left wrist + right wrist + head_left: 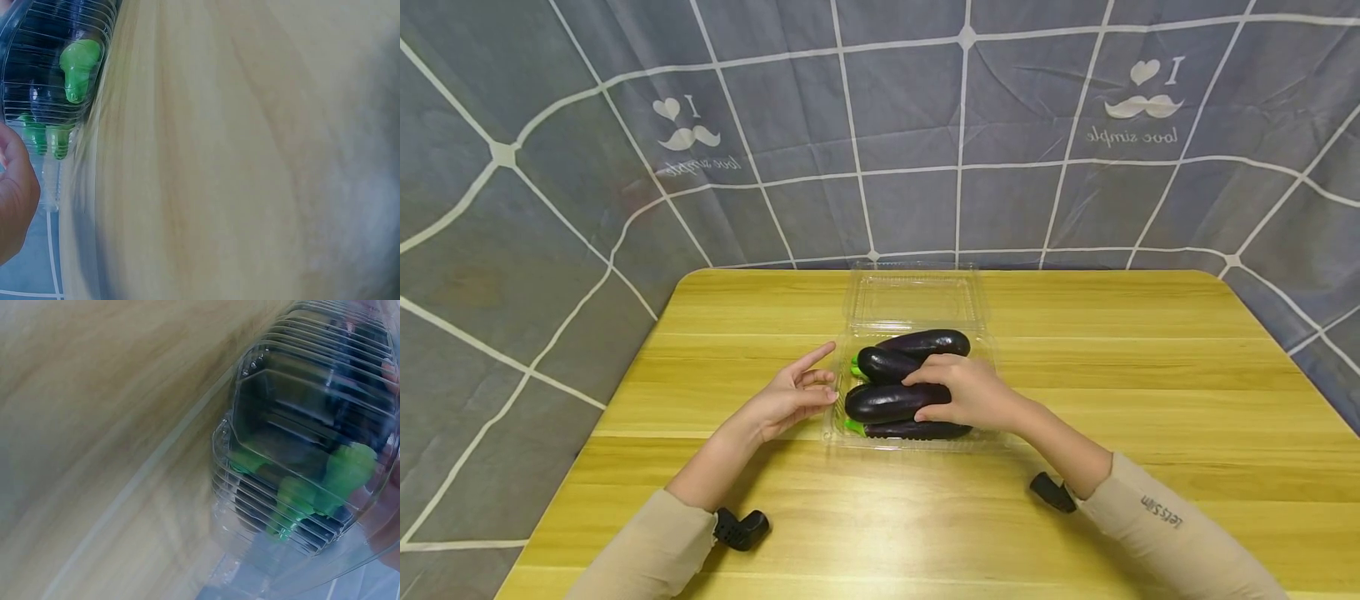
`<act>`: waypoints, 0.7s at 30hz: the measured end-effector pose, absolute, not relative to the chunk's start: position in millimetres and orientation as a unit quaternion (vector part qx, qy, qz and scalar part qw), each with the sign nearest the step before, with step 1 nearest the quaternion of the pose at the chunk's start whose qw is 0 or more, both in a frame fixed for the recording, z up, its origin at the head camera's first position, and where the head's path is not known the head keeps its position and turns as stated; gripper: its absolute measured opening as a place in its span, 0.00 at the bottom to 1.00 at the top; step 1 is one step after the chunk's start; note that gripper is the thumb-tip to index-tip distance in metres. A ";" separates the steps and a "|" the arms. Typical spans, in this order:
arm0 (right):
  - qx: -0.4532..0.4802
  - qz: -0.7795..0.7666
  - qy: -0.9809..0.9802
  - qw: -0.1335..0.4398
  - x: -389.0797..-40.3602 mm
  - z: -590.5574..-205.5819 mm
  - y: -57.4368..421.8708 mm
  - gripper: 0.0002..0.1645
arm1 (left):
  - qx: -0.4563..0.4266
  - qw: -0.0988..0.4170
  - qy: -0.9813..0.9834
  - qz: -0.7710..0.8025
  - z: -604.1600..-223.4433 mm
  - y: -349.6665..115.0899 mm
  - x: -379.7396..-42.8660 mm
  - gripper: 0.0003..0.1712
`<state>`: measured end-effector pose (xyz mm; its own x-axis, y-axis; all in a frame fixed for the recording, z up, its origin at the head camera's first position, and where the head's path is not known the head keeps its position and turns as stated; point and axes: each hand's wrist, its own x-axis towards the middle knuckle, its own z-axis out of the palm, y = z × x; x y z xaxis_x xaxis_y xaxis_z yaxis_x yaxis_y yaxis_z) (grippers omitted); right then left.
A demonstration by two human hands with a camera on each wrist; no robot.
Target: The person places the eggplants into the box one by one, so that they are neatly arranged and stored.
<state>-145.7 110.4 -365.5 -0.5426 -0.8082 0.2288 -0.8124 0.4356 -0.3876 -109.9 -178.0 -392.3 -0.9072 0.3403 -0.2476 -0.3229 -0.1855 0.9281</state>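
Observation:
A clear plastic clamshell container (988,433) lies on the table with its lid (917,296) folded back. Several dark purple eggplants with green stems fill its base. My right hand (973,392) reaches in from the right and holds one eggplant (887,403), thumb on the near side, fingers on the far side. Another eggplant (917,430) lies nearer me; two more (936,342) are behind. At the container's left rim is my left hand (786,400), index finger extended, thumb by the wall. The left wrist view shows green stems (80,69) through the ribbed plastic.
The wood-grain table (1112,350) stretches out on both sides of the container. Behind it hangs a grey cloth (910,117) with white grid lines. Black wrist devices (741,530) sit at both sleeves.

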 end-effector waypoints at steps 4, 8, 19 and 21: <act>0.480 0.236 -0.845 0.006 -145.8 -367.1 110.6 0.24 | 0.007 0.216 0.598 0.772 -393.3 -178.3 -109.9 0.47; 0.482 0.243 -0.842 0.008 -146.1 -368.3 110.8 0.24 | 0.008 0.216 0.596 0.773 -394.6 -179.4 -110.3 0.47; 0.491 0.248 -0.835 0.010 -146.8 -371.3 112.1 0.24 | 0.005 0.217 0.589 0.778 -394.1 -178.0 -110.6 0.47; 0.494 0.249 -0.833 0.011 -147.2 -371.7 112.5 0.24 | 0.005 0.217 0.589 0.779 -393.8 -178.0 -110.9 0.47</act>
<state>-147.2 112.5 -371.7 -0.5114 -0.8176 0.2645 -0.8287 0.3877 -0.4037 -110.9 -178.0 -393.8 -0.9057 0.3441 -0.2477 -0.3322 -0.2129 0.9189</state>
